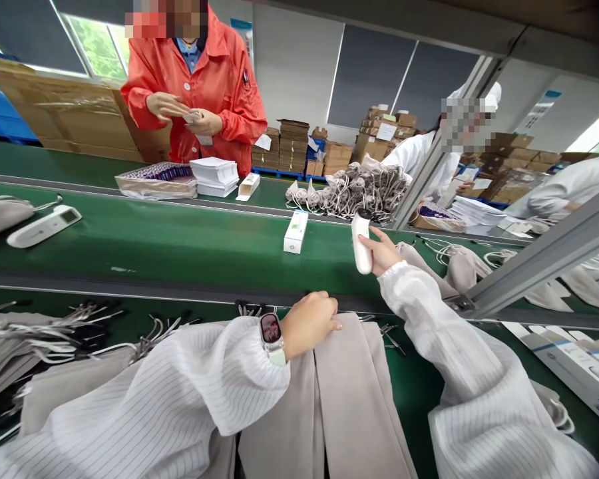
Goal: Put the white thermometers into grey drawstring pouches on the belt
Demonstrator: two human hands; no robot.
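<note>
My right hand (383, 253) is closed around a white handheld device (362, 247) with a dark tip, raised over the green belt. My left hand (312, 322), with a watch on its wrist, has its fingers curled at the top edge of a grey fabric drawstring pouch (352, 386). That pouch lies with other flat ones in front of me; the fingertips are partly hidden. A white printed box (296, 231) stands on the belt between and beyond my hands. Farther left on the belt lies a similar white device (44, 227) with a small screen.
Stacked grey pouches (0, 359) with cords lie at the left. White boxes (574, 372) are at the right, near a slanted metal post (544, 246). Across the belt, a person in a red jacket (194, 86) handles something small. A heap of bundled pouches (349, 189) sits beyond.
</note>
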